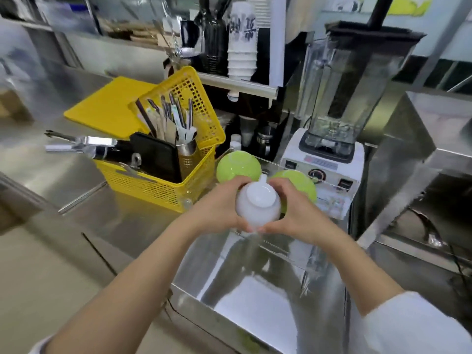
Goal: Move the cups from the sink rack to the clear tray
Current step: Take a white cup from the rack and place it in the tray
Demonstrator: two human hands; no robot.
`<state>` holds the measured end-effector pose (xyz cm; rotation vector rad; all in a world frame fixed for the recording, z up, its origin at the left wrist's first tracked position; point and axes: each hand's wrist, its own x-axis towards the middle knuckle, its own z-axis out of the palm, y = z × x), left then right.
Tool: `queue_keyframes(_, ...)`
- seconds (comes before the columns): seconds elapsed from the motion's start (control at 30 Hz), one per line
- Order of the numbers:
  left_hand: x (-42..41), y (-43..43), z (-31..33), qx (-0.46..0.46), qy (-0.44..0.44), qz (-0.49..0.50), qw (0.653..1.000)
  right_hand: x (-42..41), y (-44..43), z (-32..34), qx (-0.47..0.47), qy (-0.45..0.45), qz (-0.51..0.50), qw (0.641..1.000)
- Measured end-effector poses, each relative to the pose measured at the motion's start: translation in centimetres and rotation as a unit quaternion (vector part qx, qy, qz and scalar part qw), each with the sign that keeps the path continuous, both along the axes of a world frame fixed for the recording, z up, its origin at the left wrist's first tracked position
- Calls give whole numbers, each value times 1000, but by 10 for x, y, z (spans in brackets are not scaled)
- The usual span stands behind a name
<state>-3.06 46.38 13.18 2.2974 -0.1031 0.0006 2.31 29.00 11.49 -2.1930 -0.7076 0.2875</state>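
Hands both clamped on one upside-down white glossy ceramic cup (258, 203), left hand (219, 208) and right hand (293, 213) cupping its sides over the clear acrylic tray (286, 241). Cup sits just in front of two green round ceramic cups (236, 166) already inverted there. Best to lower it level, rim down, beside them without clinking; glaze looks slick, tray walls thin and hard to see

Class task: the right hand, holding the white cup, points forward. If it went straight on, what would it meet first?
Probably the nearer green cup, just beyond the right hand and white cup; depth is unclear.
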Motion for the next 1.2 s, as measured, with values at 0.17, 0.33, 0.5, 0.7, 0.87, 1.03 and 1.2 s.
queue_keyframes(0.17,9,17,-5,34,22,-10,999,4,19,0,-70,-21,-17,997)
queue_keyframes(0.33,12,27,-6,105,26,-22,994,0,24,5,-140,-106,-31,984)
queue_keyframes(0.5,15,34,-2,147,43,-44,987,-3,28,9,-182,-154,-24,971)
queue_keyframes(0.7,19,41,3,175,55,-73,980,-2,38,5,-203,-161,-29,965)
queue_keyframes(0.87,22,52,1,201,66,-81,974,-4,48,5,-206,-170,-37,963)
queue_keyframes(1.03,24,60,3,210,63,-71,973,-4,57,1,-193,-173,-50,964)
queue_keyframes(1.2,25,65,-3,200,64,-67,975,-2,57,-8,-179,-176,-54,966)
